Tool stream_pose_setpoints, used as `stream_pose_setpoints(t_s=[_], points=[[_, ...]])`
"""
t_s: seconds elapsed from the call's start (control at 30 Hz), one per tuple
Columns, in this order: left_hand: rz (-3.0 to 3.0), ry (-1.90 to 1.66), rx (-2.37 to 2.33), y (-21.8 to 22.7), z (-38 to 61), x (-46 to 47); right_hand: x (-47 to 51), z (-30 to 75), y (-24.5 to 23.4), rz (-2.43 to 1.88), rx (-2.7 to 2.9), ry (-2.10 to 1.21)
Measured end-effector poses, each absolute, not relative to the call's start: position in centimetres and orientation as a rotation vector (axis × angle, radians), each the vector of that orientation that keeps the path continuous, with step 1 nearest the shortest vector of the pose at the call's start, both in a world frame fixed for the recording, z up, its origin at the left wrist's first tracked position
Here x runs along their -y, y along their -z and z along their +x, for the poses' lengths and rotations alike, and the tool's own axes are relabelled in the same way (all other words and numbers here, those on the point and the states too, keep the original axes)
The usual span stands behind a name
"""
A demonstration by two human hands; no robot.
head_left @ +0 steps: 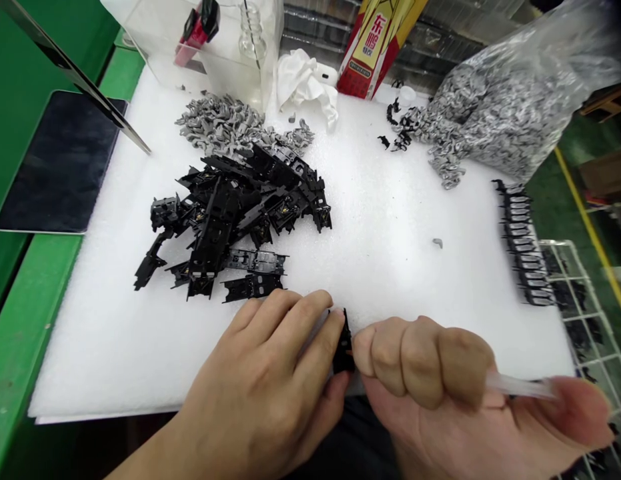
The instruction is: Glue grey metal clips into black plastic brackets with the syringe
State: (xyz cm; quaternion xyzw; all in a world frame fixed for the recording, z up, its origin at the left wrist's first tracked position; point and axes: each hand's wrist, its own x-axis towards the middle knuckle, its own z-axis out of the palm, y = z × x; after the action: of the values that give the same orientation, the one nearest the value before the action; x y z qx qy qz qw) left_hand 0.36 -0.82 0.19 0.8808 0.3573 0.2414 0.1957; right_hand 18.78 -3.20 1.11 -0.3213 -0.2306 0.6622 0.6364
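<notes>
My left hand [270, 373] is closed on a small black plastic part [344, 343] at the front edge of the white foam board. My right hand [440, 380] makes a fist around a thin, whitish translucent stick [523, 385], whose end shows near the thumb. The little-finger side of that fist is right beside the black part; its far end and any tip are hidden. Beyond my left hand lies a heap of black plastic parts [215, 220]. Behind it is a pile of small grey clips [220, 123].
Tweezers [125, 127] stick out over a black tablet [55, 167] on the left. A clear bin [160, 67] holds a glass bottle [253, 40]. A clear bag [515, 100] of grey pieces lies back right. Finished-looking black parts [525, 243] line the right edge, above a white wire rack [597, 333].
</notes>
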Motion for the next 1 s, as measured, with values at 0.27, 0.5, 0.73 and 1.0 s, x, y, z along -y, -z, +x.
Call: stream_pose_setpoints(t_s=[0.27, 0.5, 0.73, 1.0], points=[[2.471, -0.680, -0.998, -0.1, 0.4, 0.8, 3.3, 18.8, -1.2, -0.736, 0.564, -1.505], [2.471, -0.681, -1.003, -0.2, 0.4, 0.8, 4.4, 19.1, -0.3, -0.724, 0.633, -1.447], [2.487, -0.691, -0.999, -0.1, 0.5, 0.6, 4.2, 19.1, -0.6, -0.780, 0.623, -1.457], [2.486, -0.674, -0.996, -0.2, 0.4, 0.7, 4.2, 19.4, -1.0, -0.861, 0.647, -1.448]])
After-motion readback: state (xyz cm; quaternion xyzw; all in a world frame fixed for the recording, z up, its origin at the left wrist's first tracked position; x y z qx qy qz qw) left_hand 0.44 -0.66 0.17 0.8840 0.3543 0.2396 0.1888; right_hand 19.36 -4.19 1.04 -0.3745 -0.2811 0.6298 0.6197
